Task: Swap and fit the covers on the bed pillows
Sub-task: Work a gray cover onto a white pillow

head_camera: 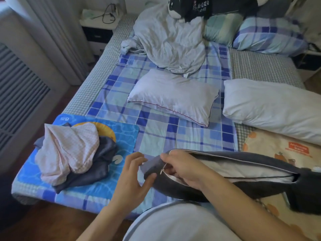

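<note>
Across the plaid bed (pixel 156 134), the left hand (pixel 133 173) pinches the dark cover's (pixel 225 190) corner at the near edge while right-hand fingers (pixel 171 169) grip its zipper pull (pixel 162 171), which could snag the white pillow (pixel 234 169) fabric.

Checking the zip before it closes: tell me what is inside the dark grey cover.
Through the open zip of the dark grey cover, held by the left hand and right hand, a white pillow shows. How far it reaches into the ends is hidden.
</note>
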